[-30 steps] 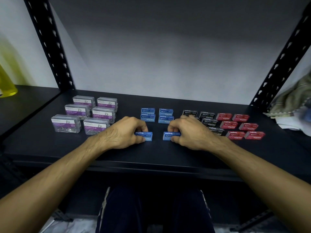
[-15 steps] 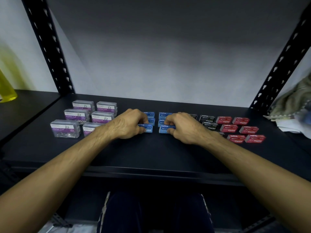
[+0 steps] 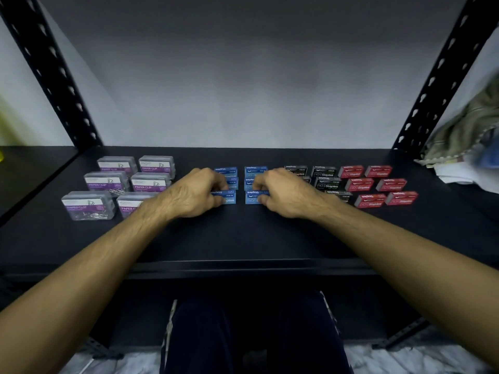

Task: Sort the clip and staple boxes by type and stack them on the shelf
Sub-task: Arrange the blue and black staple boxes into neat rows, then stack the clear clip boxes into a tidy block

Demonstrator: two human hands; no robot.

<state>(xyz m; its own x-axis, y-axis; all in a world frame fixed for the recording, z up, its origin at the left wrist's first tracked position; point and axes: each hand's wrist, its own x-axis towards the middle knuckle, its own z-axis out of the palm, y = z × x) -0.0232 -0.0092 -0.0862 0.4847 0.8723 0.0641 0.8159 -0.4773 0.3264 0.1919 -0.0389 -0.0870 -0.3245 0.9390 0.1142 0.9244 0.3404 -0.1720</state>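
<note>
1. The left hand (image 3: 193, 194) has its fingers curled round the front left blue staple box (image 3: 229, 197), gripping it where it stands on the shelf (image 3: 243, 238).
2. The right hand (image 3: 286, 194) grips the front right blue staple box (image 3: 252, 197) in the same way, fingers clamped on its right end.
3. The two held boxes sit side by side with a small gap between them, just in front of more blue staple boxes (image 3: 255, 171) stacked in two columns.
4. To the left stand six clear paper clip boxes (image 3: 108, 182) in two columns.
5. To the right are black staple boxes (image 3: 328, 182), then red staple boxes (image 3: 378, 184) beside them.
6. A bundle of cloth (image 3: 464, 136) lies at the far right.
</note>
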